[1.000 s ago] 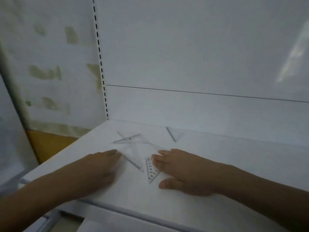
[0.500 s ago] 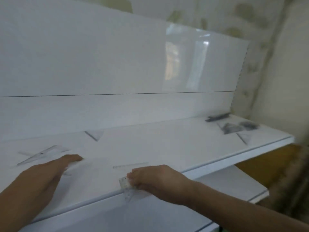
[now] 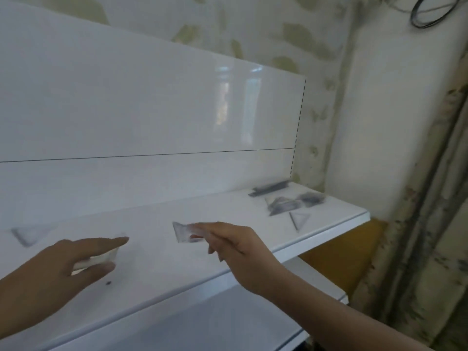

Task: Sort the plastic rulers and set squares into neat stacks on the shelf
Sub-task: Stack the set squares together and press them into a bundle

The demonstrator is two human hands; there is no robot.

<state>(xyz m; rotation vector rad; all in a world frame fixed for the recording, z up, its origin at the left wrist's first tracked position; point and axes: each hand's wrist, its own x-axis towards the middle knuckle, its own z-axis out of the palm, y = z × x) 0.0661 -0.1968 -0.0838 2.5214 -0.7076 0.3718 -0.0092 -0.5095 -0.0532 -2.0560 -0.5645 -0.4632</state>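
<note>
A white shelf (image 3: 253,206) is seen running left to right, with a lower shelf (image 3: 228,323) beneath it. At the far right end of the upper one a dark ruler stack (image 3: 269,188) lies by the back panel, with a blurred heap of set squares (image 3: 283,205) in front of it and a lone triangle (image 3: 298,220) nearer the front edge. Another triangle (image 3: 27,235) lies flat at the far left.

The right hand (image 3: 235,243) is held above the middle of the shelf, and a clear set square (image 3: 186,233) is pinched between its thumb and fingers. The left hand (image 3: 73,259) is held lower, and a clear piece (image 3: 97,259), too blurred to identify, is gripped between its thumb and extended fingers.

The step in hand is judged to be carrying: pieces are lifted and not yet stacked. Next, the set square would need to be carried rightward and laid flat on the matching heap, with edges aligned; the left piece must first be identified.
</note>
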